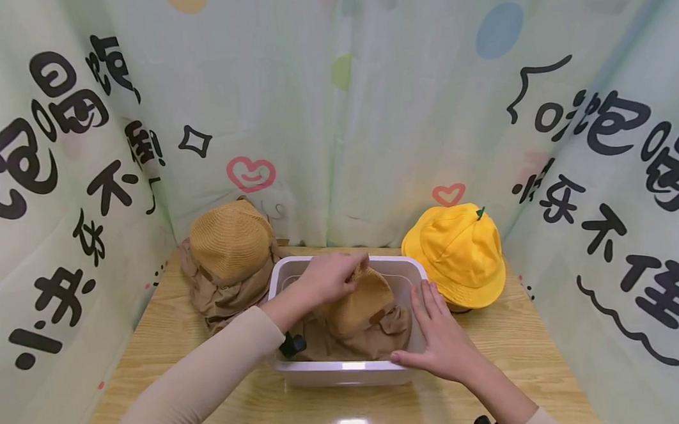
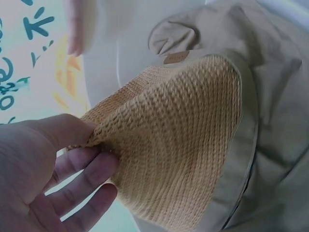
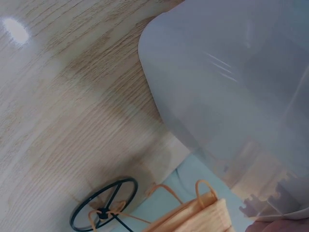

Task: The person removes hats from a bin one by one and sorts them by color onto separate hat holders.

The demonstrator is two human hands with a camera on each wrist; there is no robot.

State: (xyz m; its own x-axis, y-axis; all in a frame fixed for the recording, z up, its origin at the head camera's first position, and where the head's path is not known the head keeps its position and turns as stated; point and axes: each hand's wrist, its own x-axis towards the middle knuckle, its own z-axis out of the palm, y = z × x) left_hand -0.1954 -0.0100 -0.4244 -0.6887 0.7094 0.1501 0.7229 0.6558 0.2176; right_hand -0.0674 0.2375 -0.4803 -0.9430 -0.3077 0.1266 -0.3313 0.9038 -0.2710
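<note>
Inside a white plastic bin (image 1: 347,366), a straw-coloured knit hat with brown cloth (image 1: 358,307) lies on the bin's floor. My left hand (image 1: 331,278) pinches the top of its crown between thumb and fingers. The left wrist view shows the crown (image 2: 169,125) drawn to a peak at the fingertips, with a small leather-like tag (image 2: 176,57) on the cloth band. My right hand (image 1: 441,335) rests on the bin's near right corner, fingers extended along the right rim and thumb on the front rim. Only a bit of that hand's fingers (image 3: 280,226) appears in the right wrist view.
A similar straw-and-brown hat (image 1: 231,240) stands left of the bin. To its right is a yellow hat (image 1: 454,254) with a green sprout, near a black ring-shaped base (image 3: 104,210). Printed curtains (image 1: 322,110) enclose the wooden table (image 1: 240,396).
</note>
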